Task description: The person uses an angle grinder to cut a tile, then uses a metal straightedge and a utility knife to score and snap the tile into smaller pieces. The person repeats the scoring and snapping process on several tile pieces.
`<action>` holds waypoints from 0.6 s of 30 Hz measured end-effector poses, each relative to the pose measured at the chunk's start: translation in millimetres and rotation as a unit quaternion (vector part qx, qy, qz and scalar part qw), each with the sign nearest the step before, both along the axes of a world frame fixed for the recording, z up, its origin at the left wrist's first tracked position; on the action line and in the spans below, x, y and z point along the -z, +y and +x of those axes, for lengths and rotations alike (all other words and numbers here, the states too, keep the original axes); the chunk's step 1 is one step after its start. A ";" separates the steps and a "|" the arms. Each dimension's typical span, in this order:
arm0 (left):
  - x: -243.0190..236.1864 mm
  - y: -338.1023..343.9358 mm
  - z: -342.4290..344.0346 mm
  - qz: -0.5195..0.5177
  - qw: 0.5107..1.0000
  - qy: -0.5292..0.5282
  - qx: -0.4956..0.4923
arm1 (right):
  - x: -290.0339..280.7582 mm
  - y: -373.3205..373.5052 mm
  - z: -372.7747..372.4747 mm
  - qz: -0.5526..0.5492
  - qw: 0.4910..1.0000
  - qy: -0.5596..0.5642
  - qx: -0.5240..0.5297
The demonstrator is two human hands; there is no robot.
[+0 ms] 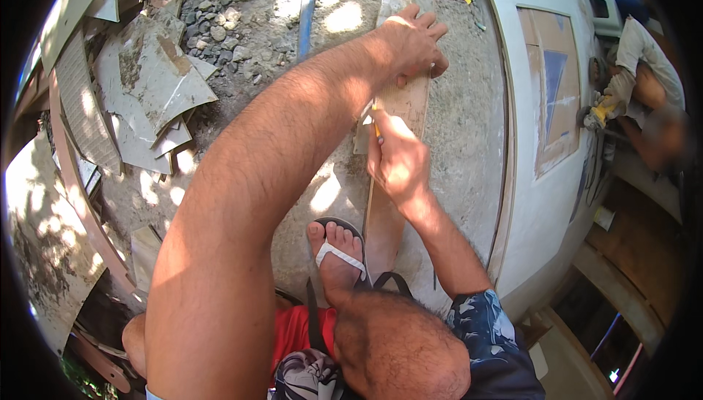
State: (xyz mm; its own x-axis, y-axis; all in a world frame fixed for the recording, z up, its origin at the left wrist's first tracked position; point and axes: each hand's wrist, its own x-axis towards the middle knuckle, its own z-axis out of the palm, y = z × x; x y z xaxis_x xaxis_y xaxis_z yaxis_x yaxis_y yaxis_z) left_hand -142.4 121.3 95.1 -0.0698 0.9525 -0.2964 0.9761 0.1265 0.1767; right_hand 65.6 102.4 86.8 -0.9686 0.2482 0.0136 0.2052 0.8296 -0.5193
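My left hand (pixel 414 45) presses down on a narrow, pale piece of board (pixel 407 107), its fingers spread and bent over the far part. In my closed right hand (pixel 401 157) is a yellow-handled utility knife (pixel 377 123). Its pale blade end meets the board's left edge, just below my left wrist; the exact contact is hard to make out. Beneath the pale piece runs a longer brown wooden plank (pixel 384 228), which sticks out at both the far and the near end. My sandalled foot (pixel 338 250) stands beside the plank's near part.
Broken sheet pieces (pixel 150 81) are piled at left, near loose gravel (pixel 223 19). A blue pipe (pixel 307 15) lies beyond my left forearm. Along the right stands a white door-like panel (pixel 545 202). Past it another person's gloved hand holds a yellow power tool (pixel 604 110).
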 end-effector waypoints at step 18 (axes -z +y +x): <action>49.6 -110.1 69.6 0.281 0.737 -0.274 -0.551 | 22.2 6.1 18.5 0.195 0.960 0.058 0.195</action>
